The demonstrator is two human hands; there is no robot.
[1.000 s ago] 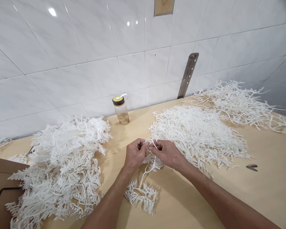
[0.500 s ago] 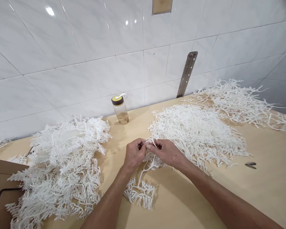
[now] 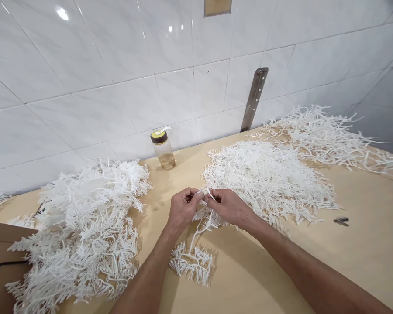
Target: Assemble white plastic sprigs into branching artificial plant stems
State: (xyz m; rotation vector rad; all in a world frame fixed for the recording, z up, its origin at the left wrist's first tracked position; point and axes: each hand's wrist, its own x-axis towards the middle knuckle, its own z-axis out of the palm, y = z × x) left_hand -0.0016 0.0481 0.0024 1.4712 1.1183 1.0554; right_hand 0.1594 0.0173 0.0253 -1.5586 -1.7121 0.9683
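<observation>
My left hand (image 3: 182,208) and my right hand (image 3: 229,206) meet at the middle of a tan wooden table (image 3: 363,253). Both are closed in a pinch on the top of a white plastic branch piece (image 3: 194,257). Its thin stem runs down from my fingers and its bristly end rests on the table near me. A heap of the same white branch pieces (image 3: 268,179) lies just right of my hands. A larger heap (image 3: 81,226) lies to the left.
A small bottle with a yellow-and-brown cap (image 3: 163,149) stands at the tiled wall. A third white heap (image 3: 324,135) spreads at the far right. A metal bracket (image 3: 254,98) leans on the wall. Small dark pliers (image 3: 341,221) lie right. A cardboard box (image 3: 0,257) sits at left.
My hands stay pinched on the branch piece and have barely shifted. The view has drifted slightly, nothing else on the table moved.
</observation>
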